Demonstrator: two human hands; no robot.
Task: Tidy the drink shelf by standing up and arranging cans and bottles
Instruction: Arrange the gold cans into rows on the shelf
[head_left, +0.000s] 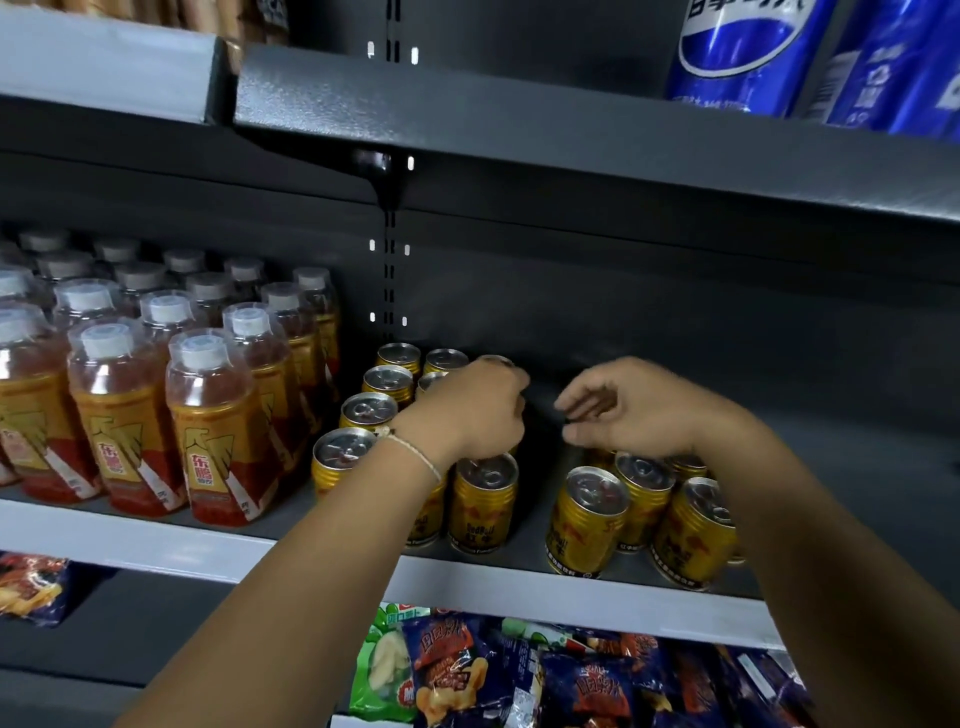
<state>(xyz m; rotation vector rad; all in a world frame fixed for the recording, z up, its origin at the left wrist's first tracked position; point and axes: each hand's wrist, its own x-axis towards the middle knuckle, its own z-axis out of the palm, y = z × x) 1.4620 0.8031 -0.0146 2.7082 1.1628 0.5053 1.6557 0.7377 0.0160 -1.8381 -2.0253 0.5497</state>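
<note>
two hands are up on the middle shelf (332, 564) among the gold cans, and how they sit tells you the plan. your left hand (467, 410) is curled down over the left block of cans (363, 415), fingers bent around something at its 3 o'clock edge. looks to me like it's gripping the top of a can back there, but the can itself is mostly hidden under the knuckles, so i can't say for sure. your right hand (628, 410) hovers above the right cluster of cans (644, 509) with fingers loosely curled and nothing in them, thumb and forefinger near each other like it's about to pinch a rim. the left block stands upright in neat rows running toward 12 o'clock, while the right cluster at 4 o'clock is bunched loosely and the front ones look a bit skewed, though that may be the wide lens. between the two groups there's a dark bare strip of shelf, probably where the next row goes. at 9 o'clock the orange drink bottles (156, 415) stand packed tight and already look tidy, so they wall in the left side. blue cans (748, 57) sit on the upper shelf (519, 124) at 1 o'clock, and that shelf hangs low over your hands, so lifting room is tight. snack bags (545, 675) fill the shelf below at 6 o'clock.
</note>
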